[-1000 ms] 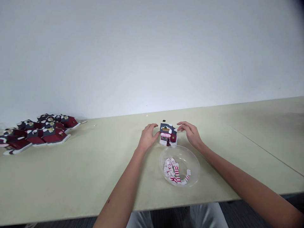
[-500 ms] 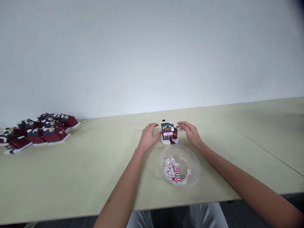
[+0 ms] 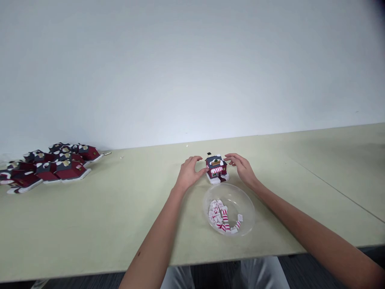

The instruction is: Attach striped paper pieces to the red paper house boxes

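A small model house (image 3: 216,170) with dark red walls, a snowy dark roof and a red-and-white striped awning stands upright on the table, turned a little to the right. My left hand (image 3: 189,171) is at its left side, fingers apart, the thumb tip touching or almost touching the wall. On the other side, my right hand (image 3: 242,166) has its fingers stretched out beside the house's right edge; whether they touch it I cannot tell. Just in front sits a clear round bowl (image 3: 248,204) with several small red-and-white striped pieces (image 3: 216,212) inside.
At the far left of the pale table (image 3: 105,212), several similar red model houses (image 3: 70,170) stand close together. A small thin stick (image 3: 107,153) and white crumbs lie beyond them. A plain wall (image 3: 186,72) rises behind the table.
The model house has turned on the table, its front now angled more to the right, and it has shifted slightly right. Both hands have stayed almost in place.
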